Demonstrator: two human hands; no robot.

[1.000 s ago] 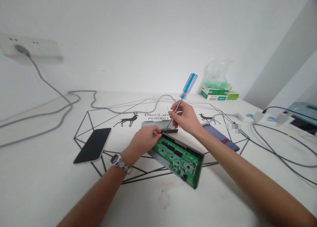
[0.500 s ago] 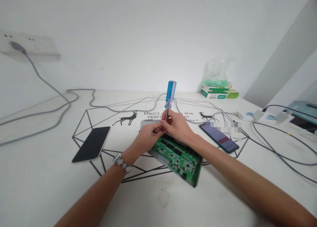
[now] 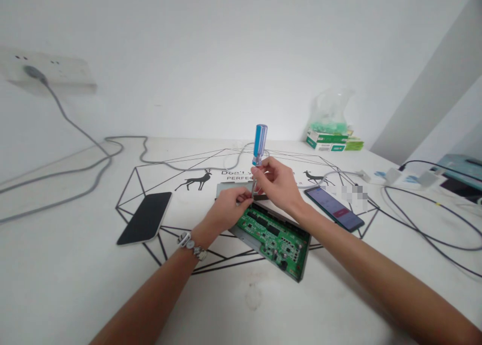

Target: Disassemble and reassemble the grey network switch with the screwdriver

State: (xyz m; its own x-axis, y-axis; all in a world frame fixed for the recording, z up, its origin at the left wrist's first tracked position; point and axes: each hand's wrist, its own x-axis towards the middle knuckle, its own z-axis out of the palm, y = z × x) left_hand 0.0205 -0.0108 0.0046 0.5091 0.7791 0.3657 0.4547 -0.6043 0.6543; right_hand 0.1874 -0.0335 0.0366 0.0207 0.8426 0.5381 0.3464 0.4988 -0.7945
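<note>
A screwdriver (image 3: 260, 143) with a clear blue handle stands nearly upright over the far edge of a green circuit board (image 3: 274, 237). My right hand (image 3: 278, 184) is closed on it, fingers around the lower end of the handle and the upper shaft. Beside the lower end of the shaft, my left hand (image 3: 231, 204) pinches with thumb and forefinger. Whatever lies between those fingertips is hidden. The board sits in a grey metal tray (image 3: 248, 243), lying at a slant on the table. My hands cover its far left part, and the driver's tip cannot be made out.
A dark-faced phone (image 3: 146, 218) lies to the left on the white table (image 3: 241, 310). Another phone (image 3: 334, 208) with a lit screen lies right of the board. A grey cable (image 3: 181, 167) runs along the back. Small boxes (image 3: 327, 140) under a plastic bag (image 3: 331, 111) stand back right.
My right hand has moved slightly up and right, its fingers now higher on the screwdriver. More of the shaft shows. The whole view has shifted a little.
</note>
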